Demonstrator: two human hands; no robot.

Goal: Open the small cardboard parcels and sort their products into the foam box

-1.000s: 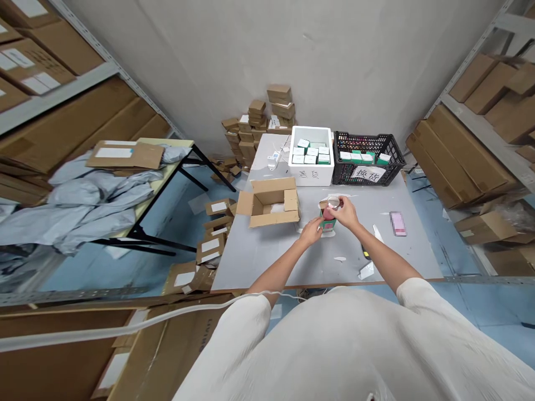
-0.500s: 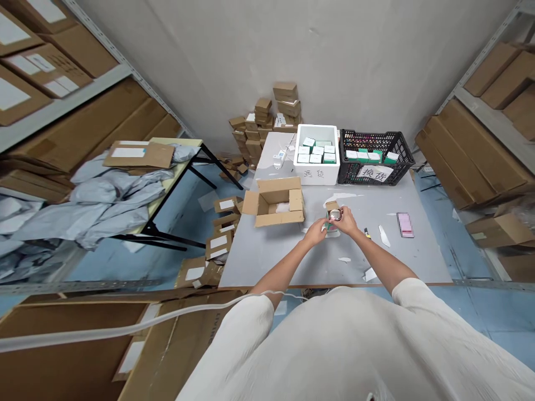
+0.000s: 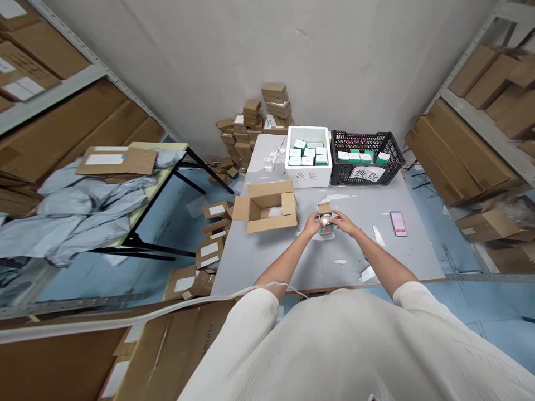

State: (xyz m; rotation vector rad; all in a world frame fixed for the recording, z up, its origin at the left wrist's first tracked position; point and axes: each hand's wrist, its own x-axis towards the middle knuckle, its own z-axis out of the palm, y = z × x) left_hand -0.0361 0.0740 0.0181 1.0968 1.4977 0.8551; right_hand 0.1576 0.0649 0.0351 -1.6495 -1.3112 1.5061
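A small green box (image 3: 327,230) with its brown cardboard flap raised stands on the grey table in front of me. Inside its opening sits a shiny, round-topped jar (image 3: 326,219), mostly hidden by the box walls. My left hand (image 3: 312,224) grips the box at its left side, fingertips by the opening. On the opposite side, my right hand (image 3: 344,223) has its fingers closed at the box's right upper edge, close to the jar. An open brown carton (image 3: 271,225) with some white stuff inside lies left of my hands.
Behind stand a white foam bin (image 3: 309,177) and a black crate (image 3: 387,174), both holding several green-and-white boxes. A phone (image 3: 398,224), paper scraps (image 3: 378,236) and a white device (image 3: 270,162) lie on the table (image 3: 259,262). A white cable (image 3: 167,306) crosses in front of me.
The shiny jar, held up in my right hand before, has gone down into the green box. My right hand has moved to the box's right side. The view has shifted slightly.
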